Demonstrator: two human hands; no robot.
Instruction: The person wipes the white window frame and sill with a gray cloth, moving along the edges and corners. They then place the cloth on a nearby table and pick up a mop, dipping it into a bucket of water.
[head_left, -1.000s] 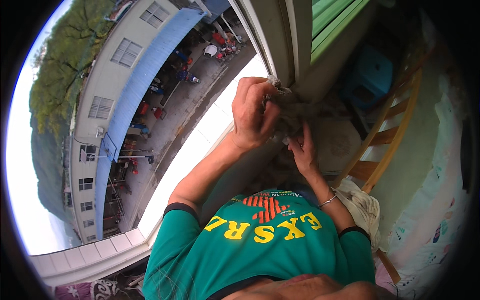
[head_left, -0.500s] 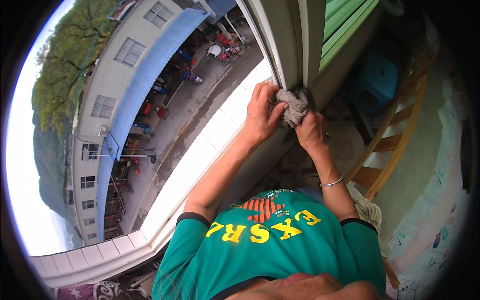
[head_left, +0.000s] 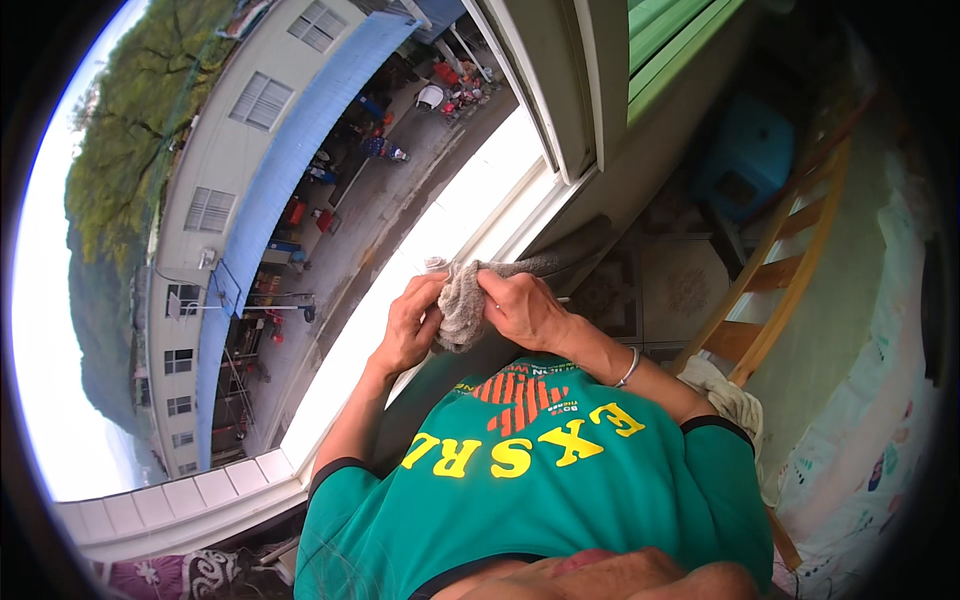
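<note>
A grey-brown cloth point(head_left: 462, 308), bunched and crumpled, is held between my two hands in front of my chest. My left hand point(head_left: 410, 320) grips its left side, fingers curled, over the white window sill. On the other side my right hand point(head_left: 525, 308) pinches the cloth near its top, and a loose end trails off to the right. The white sill point(head_left: 485, 215) runs beneath and beyond the hands. Past them stands the sliding window frame point(head_left: 570, 110), apart from the cloth.
Outside, a road lies far below, beside a building with a blue awning point(head_left: 290, 140). On the right are a wooden slatted bed rail point(head_left: 775, 290), a blue plastic stool point(head_left: 748, 150) and a patterned bedspread point(head_left: 850, 480). White tiles point(head_left: 215, 490) edge the opening at lower left.
Both hands have drawn back from the window frame toward my chest, bringing the cloth along. The cloth now hangs lower, with one end stretched out to the right.
</note>
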